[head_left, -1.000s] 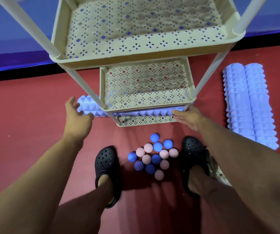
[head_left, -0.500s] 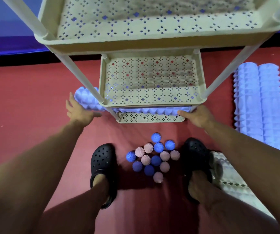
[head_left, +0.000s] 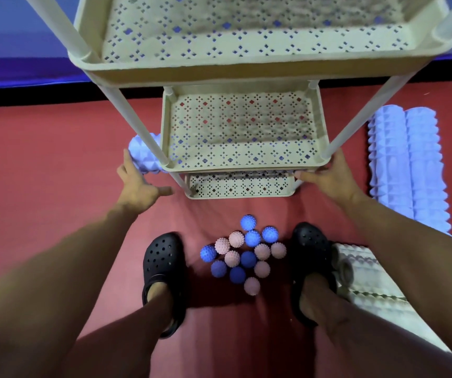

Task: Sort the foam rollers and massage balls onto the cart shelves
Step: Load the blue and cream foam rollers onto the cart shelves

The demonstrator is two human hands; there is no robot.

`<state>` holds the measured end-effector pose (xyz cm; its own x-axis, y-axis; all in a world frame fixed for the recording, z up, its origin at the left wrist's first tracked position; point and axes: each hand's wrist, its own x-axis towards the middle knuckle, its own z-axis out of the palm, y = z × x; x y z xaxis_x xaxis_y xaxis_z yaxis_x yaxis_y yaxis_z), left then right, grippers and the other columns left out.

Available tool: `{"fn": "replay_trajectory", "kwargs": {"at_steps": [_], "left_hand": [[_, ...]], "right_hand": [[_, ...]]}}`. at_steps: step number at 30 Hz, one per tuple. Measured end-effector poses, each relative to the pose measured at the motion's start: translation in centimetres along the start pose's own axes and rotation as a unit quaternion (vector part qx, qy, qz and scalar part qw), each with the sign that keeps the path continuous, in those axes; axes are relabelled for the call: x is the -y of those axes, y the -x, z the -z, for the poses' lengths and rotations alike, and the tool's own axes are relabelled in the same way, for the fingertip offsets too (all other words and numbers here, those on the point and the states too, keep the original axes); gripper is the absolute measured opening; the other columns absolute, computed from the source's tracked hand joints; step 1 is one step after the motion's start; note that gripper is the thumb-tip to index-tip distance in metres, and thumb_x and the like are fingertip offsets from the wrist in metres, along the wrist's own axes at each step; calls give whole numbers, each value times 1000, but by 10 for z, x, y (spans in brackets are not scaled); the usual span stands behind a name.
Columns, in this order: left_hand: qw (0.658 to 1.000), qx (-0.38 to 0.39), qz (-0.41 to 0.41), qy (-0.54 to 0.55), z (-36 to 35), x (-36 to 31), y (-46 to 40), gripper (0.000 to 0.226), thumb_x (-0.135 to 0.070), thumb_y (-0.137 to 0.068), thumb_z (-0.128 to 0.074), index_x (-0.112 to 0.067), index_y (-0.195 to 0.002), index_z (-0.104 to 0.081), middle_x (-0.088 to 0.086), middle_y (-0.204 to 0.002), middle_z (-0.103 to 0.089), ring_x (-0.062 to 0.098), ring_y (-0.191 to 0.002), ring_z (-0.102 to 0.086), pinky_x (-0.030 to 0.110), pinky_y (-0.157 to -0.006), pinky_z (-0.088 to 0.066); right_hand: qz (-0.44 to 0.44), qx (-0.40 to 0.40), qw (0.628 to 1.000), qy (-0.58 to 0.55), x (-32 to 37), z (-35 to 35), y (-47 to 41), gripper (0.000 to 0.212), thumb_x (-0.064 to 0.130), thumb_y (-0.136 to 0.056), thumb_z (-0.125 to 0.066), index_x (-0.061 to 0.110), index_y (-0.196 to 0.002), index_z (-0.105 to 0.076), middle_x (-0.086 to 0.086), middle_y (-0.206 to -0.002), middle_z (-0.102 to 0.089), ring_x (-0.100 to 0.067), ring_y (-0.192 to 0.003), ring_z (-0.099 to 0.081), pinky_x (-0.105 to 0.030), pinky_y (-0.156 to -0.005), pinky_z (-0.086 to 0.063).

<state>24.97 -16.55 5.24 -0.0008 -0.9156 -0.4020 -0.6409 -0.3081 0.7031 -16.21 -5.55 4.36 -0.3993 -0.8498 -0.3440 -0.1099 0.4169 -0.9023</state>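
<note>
Nearest, two black clogs (head_left: 164,271) stood on the red floor (head_left: 42,170) in front of the cart (head_left: 242,148), with a cluster of spiky massage balls (head_left: 245,255), blue and pink, lying between them. A pale ridged foam roller (head_left: 366,279) lay on the floor just right of the right clog. Closer to the cart, the left hand (head_left: 137,186) was at the cart's left front, fingers (head_left: 128,159) spread and straight, fingertips touching the end of a lavender foam roller (head_left: 144,154) that stuck out left of the cart behind its front-left post; how far it sat on a shelf cannot be told. The right hand (head_left: 331,175) was at the cart's front-right corner, fingers reaching toward the gap above the bottom shelf; grip unclear. Two more lavender rollers (head_left: 407,165) lay side by side, right of the cart. Top and middle shelves were perforated beige.
</note>
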Motion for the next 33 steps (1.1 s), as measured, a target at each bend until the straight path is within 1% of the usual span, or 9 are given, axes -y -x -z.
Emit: {"fn": "replay_trajectory", "kwargs": {"at_steps": [3, 8, 12, 17, 20, 23, 25, 29, 33], "left_hand": [[999, 29, -34, -12, -15, -2, 3, 145, -16, -61, -98, -23, -160, 7, 8, -152, -12, 30, -139, -37, 46, -109, -44], [999, 29, -31, -17, -24, 2, 3, 138, -16, -64, -96, -23, -160, 3, 10, -150, -17, 25, -141, -33, 39, -113, -35], [998, 54, -28, -27, -18, 16, -6, 119, -11, -60, -98, -16, -149, -20, 10, -144, -31, 24, -130, -39, 48, -115, -38], [992, 111, -12, -54, -7, 27, 0, 135, -26, -65, -95, -32, -159, 2, -5, -159, -30, 18, -142, -36, 38, -108, -38], [979, 134, 32, -148, -9, 13, 4, 112, -26, -83, -84, -21, -161, -4, 7, -159, -35, 30, -141, -42, 38, -105, -39], [931, 203, 72, -295, -26, -14, 25, 79, -48, -95, -66, -7, -155, -34, 14, -154, -47, 31, -137, -49, 38, -112, -39], [918, 242, 16, -315, -49, -37, 44, 69, -56, -96, -59, -11, -147, -48, 10, -146, -57, 29, -130, -56, 37, -110, -43], [907, 278, -123, -291, -118, -100, 85, 64, -64, -96, -52, -22, -144, -50, 7, -138, -63, 26, -125, -60, 34, -106, -45], [908, 295, -182, -237, -186, -143, 115, 57, -60, -96, -56, -25, -141, -54, 0, -141, -60, 20, -125, -59, 32, -107, -45]], "right_hand": [[-9, -30, 999, 7, -10, 13, 9, 81, -7, -73, -84, 14, -134, -34, 9, -115, -62, -10, -98, -69, -29, -89, -57], [-45, -2, 998, 43, -19, 18, 6, 85, 3, -76, -86, 10, -139, -30, 4, -121, -60, -21, -115, -65, -39, -100, -52], [-84, 18, 990, 109, -24, 11, 7, 89, 10, -76, -87, 6, -143, -28, 12, -113, -53, -16, -115, -55, -31, -92, -45], [-94, 31, 981, 166, -37, 21, 11, 93, 10, -78, -85, 12, -151, -28, -1, -130, -52, -17, -114, -53, -28, -90, -41], [-86, 38, 972, 217, -36, 30, 8, 95, 15, -77, -87, 12, -153, -30, -7, -143, -49, -23, -126, -53, -30, -96, -41], [-84, 29, 957, 275, -36, 49, 10, 105, 22, -77, -87, 14, -158, -21, -14, -160, -29, -29, -144, -35, -38, -113, -34], [-82, 1, 953, 292, -36, 66, 15, 104, 25, -77, -87, 16, -158, -23, -17, -160, -27, -30, -145, -34, -39, -116, -31], [-90, -81, 946, 300, -49, 110, 31, 97, 30, -76, -87, 11, -154, -33, -19, -153, -35, -33, -140, -39, -41, -117, -32], [-165, -112, 928, 315, -71, 149, 48, 99, 39, -72, -88, 15, -152, -36, -17, -152, -37, -36, -134, -46, -44, -112, -39]]}}
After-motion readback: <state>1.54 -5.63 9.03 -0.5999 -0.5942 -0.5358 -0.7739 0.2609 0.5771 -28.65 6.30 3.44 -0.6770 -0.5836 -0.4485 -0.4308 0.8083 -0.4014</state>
